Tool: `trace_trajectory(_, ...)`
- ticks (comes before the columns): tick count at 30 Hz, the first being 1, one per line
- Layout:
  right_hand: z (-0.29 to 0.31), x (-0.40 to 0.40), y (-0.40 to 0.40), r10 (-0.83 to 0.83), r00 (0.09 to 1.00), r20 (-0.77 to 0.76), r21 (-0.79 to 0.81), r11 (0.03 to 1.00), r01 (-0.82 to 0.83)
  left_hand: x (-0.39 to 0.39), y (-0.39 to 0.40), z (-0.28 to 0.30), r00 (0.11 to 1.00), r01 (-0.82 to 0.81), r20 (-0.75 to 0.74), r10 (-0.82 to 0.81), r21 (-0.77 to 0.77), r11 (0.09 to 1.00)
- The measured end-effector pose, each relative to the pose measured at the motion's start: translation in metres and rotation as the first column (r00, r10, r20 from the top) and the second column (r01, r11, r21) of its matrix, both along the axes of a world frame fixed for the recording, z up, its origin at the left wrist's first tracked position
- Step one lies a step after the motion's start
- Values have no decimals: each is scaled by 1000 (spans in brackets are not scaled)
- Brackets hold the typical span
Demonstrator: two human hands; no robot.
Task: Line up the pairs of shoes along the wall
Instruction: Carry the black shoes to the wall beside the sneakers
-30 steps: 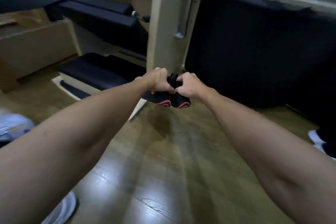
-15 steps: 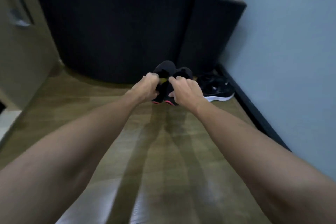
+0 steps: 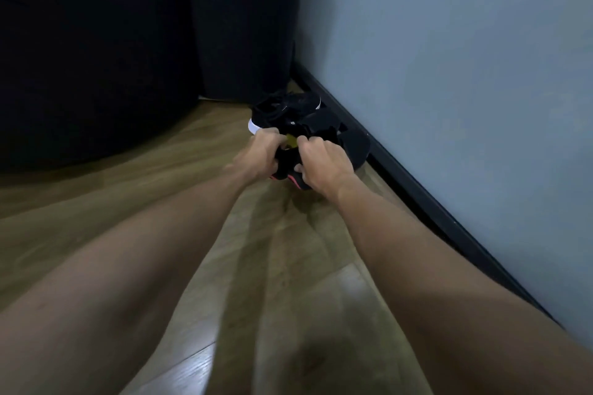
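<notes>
Pair of black shoes with pink soles [image 3: 290, 167] gripped low over the wooden floor [image 3: 192, 189], left hand [image 3: 261, 151] and right hand [image 3: 321, 163] each clutching one. Black sneaker with white sole [image 3: 282, 111] just beyond, beside the grey wall [image 3: 449, 74].

One head-worn view, looking forward and down

It faces the floor [image 3: 192, 202] corner by the wall [image 3: 449, 106]; the fingers [image 3: 308, 146] sit mid-frame at arm's reach, wall to their right
</notes>
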State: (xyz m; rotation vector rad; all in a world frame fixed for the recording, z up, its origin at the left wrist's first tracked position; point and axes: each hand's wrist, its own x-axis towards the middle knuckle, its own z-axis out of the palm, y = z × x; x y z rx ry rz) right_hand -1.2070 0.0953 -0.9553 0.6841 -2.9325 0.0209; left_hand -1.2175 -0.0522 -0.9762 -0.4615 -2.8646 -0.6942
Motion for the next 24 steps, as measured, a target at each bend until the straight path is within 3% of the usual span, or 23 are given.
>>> trace_trajectory(5, -38, -21, 14, -48, 996, 74, 16, 999, 47, -21, 14, -48, 1000, 13, 21, -14, 28, 1000)
trace_trajectory(17, -79, -43, 30, -197, 968, 156, 27, 980, 195, -58, 38, -75, 996, 33, 72, -46, 174, 984)
trace_trajectory(21, -79, -52, 44, -175, 933, 315, -147, 962, 230, -69, 38, -69, 990, -78, 133, 57, 158, 984)
trace_trajectory(24, -74, -55, 59, -211, 849, 483, -416, 798, 435, -68, 53, -70, 937, -302, 193, 290, 36, 953)
